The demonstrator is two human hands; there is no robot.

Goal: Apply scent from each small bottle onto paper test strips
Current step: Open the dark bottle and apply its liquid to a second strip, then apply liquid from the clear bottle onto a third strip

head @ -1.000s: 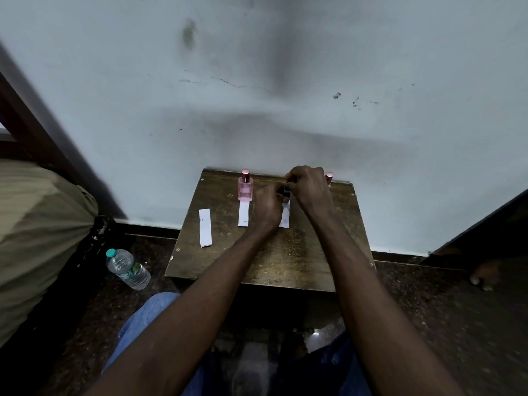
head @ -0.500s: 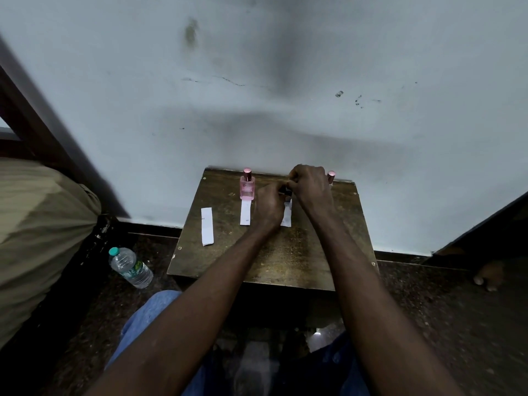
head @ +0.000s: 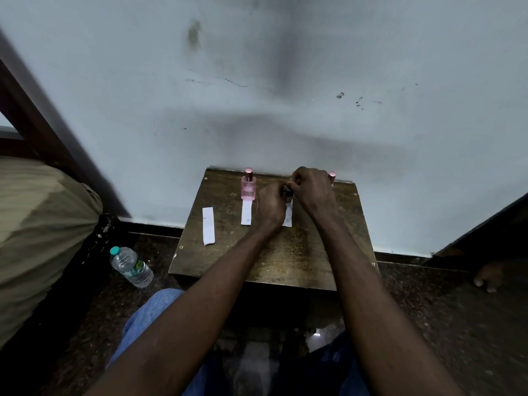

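A small wooden table [head: 285, 261] stands against the wall. On it a pink perfume bottle [head: 248, 187] with a pink cap stands upright at the back. Three white paper strips lie flat: the left strip [head: 208, 225], the middle strip [head: 246, 213] in front of the pink bottle, and the right strip [head: 288, 215] partly under my hands. My left hand [head: 270, 207] and my right hand [head: 311, 187] meet over a small dark bottle [head: 288, 192], mostly hidden by my fingers. A second pink cap [head: 331, 175] shows behind my right hand.
A plastic water bottle [head: 131, 267] lies on the dark floor left of the table. An olive cloth bundle [head: 37, 230] fills the left side. Someone's toes [head: 488, 278] show at the far right. My knees in blue jeans [head: 148, 315] are below the table.
My hands have stayed together at the small dark bottle, with only a slight shift of the fingers. The strips and the pink bottle have not moved.
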